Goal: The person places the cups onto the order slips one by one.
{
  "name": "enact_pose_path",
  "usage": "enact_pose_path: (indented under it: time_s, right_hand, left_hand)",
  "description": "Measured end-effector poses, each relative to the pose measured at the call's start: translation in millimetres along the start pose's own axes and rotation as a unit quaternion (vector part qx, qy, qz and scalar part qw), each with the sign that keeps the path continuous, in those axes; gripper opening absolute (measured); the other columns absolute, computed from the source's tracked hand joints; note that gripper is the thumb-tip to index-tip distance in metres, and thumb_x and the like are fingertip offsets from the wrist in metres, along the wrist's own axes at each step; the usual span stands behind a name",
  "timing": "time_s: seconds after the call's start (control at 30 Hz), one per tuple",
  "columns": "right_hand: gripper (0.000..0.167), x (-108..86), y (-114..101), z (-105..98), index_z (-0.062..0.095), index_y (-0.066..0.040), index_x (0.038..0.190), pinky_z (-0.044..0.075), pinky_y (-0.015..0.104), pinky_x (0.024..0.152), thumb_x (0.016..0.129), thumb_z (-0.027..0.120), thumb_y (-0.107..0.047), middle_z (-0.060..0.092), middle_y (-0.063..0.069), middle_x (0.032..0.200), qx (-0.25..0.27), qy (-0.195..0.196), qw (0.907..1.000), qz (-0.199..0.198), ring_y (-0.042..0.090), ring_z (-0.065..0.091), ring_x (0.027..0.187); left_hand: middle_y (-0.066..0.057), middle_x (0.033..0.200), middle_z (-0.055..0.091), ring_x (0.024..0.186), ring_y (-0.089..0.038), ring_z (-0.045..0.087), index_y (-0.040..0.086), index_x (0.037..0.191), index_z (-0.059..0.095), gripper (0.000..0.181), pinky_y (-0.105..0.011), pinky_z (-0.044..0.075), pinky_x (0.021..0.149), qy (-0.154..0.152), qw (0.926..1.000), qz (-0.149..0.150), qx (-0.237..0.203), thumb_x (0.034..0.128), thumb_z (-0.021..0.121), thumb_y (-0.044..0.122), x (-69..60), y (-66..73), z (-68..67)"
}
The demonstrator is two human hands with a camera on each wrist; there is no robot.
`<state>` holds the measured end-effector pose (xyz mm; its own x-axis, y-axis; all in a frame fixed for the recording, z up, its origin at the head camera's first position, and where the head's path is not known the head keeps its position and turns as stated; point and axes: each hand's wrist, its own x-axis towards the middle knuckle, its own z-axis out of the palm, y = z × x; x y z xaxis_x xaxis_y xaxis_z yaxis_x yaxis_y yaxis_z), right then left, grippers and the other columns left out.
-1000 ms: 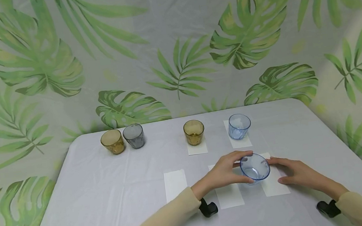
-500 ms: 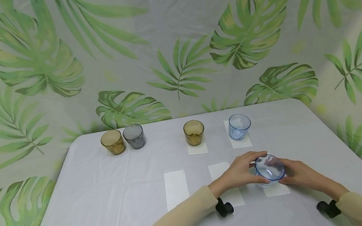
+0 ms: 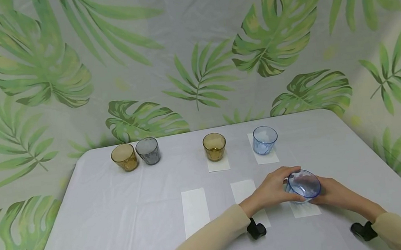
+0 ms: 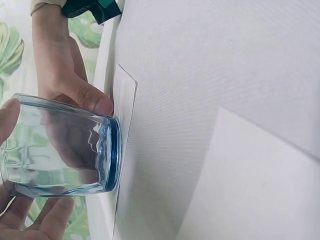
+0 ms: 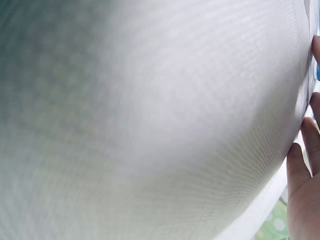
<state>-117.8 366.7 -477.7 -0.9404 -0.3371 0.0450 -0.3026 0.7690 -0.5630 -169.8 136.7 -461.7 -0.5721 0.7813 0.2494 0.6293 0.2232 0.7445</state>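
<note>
A blue glass (image 3: pixel 305 186) is held in the left hand (image 3: pixel 275 188) over a white slip (image 3: pixel 307 211); the right hand (image 3: pixel 330 191) is placed alongside, its grip undetermined.

— Where do we begin our tally?
— We have one brown cup (image 3: pixel 128 163) left of centre and a second brown cup (image 3: pixel 215 152) near the middle, so two of those.
— Then we find a single grey cup (image 3: pixel 150 154), also left of centre.
— And we get two blue: an upper blue cup (image 3: pixel 264 146) right of centre, a lower blue cup (image 3: pixel 304 186) further down. Altogether, we make that five.
— We count five white cards (image 3: pixel 195 212) too, two higher in the frame, three lower.
— At lower right, we see one left hand (image 3: pixel 272 189) and one right hand (image 3: pixel 336 193), two in all.
— We add two sleeves (image 3: pixel 213 239), two black cameras (image 3: pixel 256 230) and one table (image 3: pixel 103 218).
</note>
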Motion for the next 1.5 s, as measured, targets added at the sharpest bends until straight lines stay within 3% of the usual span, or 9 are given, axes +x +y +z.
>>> enact_pose_path:
  time_s: [0.17, 0.37, 0.6, 0.77, 0.93, 1.27, 1.33, 1.43, 1.5]
  right_hand:
    - [0.060, 0.3, 0, 0, 0.056, 0.005, 0.120, 0.051, 0.030, 0.076, 0.071, 0.083, -0.016, 0.064, 0.022, 0.111, -0.006, 0.012, 0.9998, -0.013, 0.026, 0.059, 0.100]
    - [0.060, -0.6, 0, 0, 0.055, 0.006, 0.121, 0.051, 0.028, 0.076, 0.072, 0.083, -0.016, 0.063, 0.024, 0.113, 0.000, 0.011, 0.9998, -0.014, 0.027, 0.059, 0.100]
    - [0.058, 0.1, 1, -1, 0.055, 0.004, 0.122, 0.050, 0.025, 0.077, 0.074, 0.082, -0.016, 0.063, 0.024, 0.114, 0.005, 0.016, 0.9997, -0.018, 0.012, 0.058, 0.102]
    - [0.061, 1.1, 1, -1, 0.054, 0.007, 0.123, 0.052, 0.042, 0.082, 0.074, 0.082, -0.017, 0.062, 0.025, 0.115, 0.000, 0.021, 0.9998, -0.004, 0.033, 0.059, 0.104]
    - [0.071, 0.7, -3, -5, 0.048, 0.016, 0.126, 0.043, 0.064, 0.086, 0.074, 0.082, -0.017, 0.055, 0.034, 0.120, 0.012, 0.006, 0.9997, 0.022, 0.052, 0.051, 0.110]
    - [0.066, 1.1, -9, -22, 0.048, 0.004, 0.133, 0.040, 0.067, 0.088, 0.077, 0.078, -0.014, 0.051, 0.030, 0.129, 0.012, 0.003, 0.9999, 0.002, 0.053, 0.046, 0.116]
    - [0.066, 0.6, -10, -26, 0.048, -0.002, 0.136, 0.043, 0.060, 0.091, 0.078, 0.078, -0.017, 0.052, 0.024, 0.133, 0.006, 0.004, 1.0000, -0.006, 0.045, 0.048, 0.119]
    - [0.066, -1.3, -11, -33, 0.049, -0.011, 0.139, 0.043, 0.031, 0.097, 0.080, 0.077, -0.017, 0.052, 0.009, 0.136, 0.004, 0.012, 0.9995, -0.028, 0.014, 0.045, 0.126]
    - [0.066, -2.0, -11, -37, 0.049, -0.013, 0.139, 0.036, 0.012, 0.094, 0.080, 0.077, -0.015, 0.052, 0.000, 0.137, 0.011, 0.016, 0.9988, -0.044, -0.005, 0.037, 0.124]
  left_hand:
    - [-0.002, 0.136, 0.050, 0.119, -0.001, 0.046, 0.008, 0.144, 0.042, 0.078, -0.005, 0.036, 0.089, 0.005, 0.9999, -0.005, 0.012, 0.0788, 0.081, 0.027, 2.9, -1.4, 2.0]
    - [-0.001, 0.137, 0.049, 0.120, -0.003, 0.046, 0.008, 0.144, 0.042, 0.075, -0.004, 0.036, 0.089, 0.007, 0.9999, -0.013, 0.008, 0.0809, 0.079, 0.028, 4.2, -2.3, 3.3]
    - [-0.001, 0.138, 0.048, 0.120, -0.003, 0.045, 0.010, 0.144, 0.040, 0.075, -0.004, 0.036, 0.089, 0.005, 0.9998, -0.018, 0.011, 0.0821, 0.078, 0.029, 3.8, -3.4, 3.6]
    - [0.001, 0.140, 0.046, 0.119, -0.002, 0.045, 0.012, 0.146, 0.037, 0.078, -0.004, 0.035, 0.089, -0.001, 0.9995, -0.022, 0.024, 0.0821, 0.077, 0.032, 3.0, -4.0, 2.5]
    - [-0.001, 0.142, 0.044, 0.120, -0.003, 0.046, 0.011, 0.148, 0.035, 0.083, -0.007, 0.035, 0.091, -0.003, 0.9996, -0.022, 0.020, 0.0806, 0.079, 0.031, 1.0, -4.2, -3.5]
    - [0.000, 0.147, 0.040, 0.125, -0.008, 0.047, 0.012, 0.148, 0.034, 0.082, -0.013, 0.036, 0.098, -0.007, 0.9984, -0.028, -0.049, 0.0812, 0.079, 0.023, -16.8, -11.1, -34.1]
    - [0.000, 0.147, 0.039, 0.126, -0.009, 0.046, 0.011, 0.148, 0.034, 0.081, -0.014, 0.036, 0.099, -0.004, 0.9979, -0.032, -0.056, 0.0814, 0.079, 0.023, -23.1, -12.7, -42.2]
    - [0.000, 0.147, 0.040, 0.126, -0.009, 0.045, 0.011, 0.148, 0.035, 0.080, -0.016, 0.036, 0.100, 0.005, 0.9974, -0.037, -0.061, 0.0816, 0.078, 0.023, -33.7, -16.1, -54.5]
    - [-0.001, 0.147, 0.040, 0.127, -0.010, 0.045, 0.010, 0.148, 0.035, 0.080, -0.017, 0.036, 0.101, 0.014, 0.9973, -0.038, -0.061, 0.0816, 0.078, 0.023, -41.2, -18.5, -63.1]
